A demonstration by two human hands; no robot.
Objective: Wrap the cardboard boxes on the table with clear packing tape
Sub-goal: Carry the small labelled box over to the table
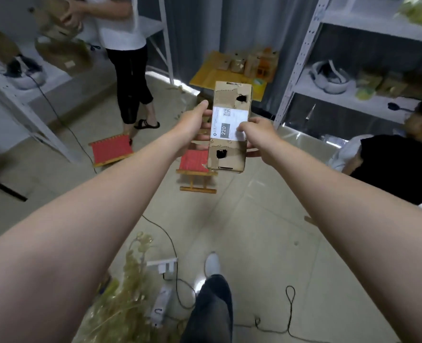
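We held the cardboard box (230,126) in the air above the floor (254,219), long axis pointing away from us, left hand (194,122) and right hand (257,134) gripping opposite sides, label (229,123) upward.

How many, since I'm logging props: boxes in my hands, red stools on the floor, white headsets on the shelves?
Box: 1
Red stools: 2
Headsets: 2
Total: 5

The long brown cardboard box (229,126) is up in the air — torn, two holes, a white label.
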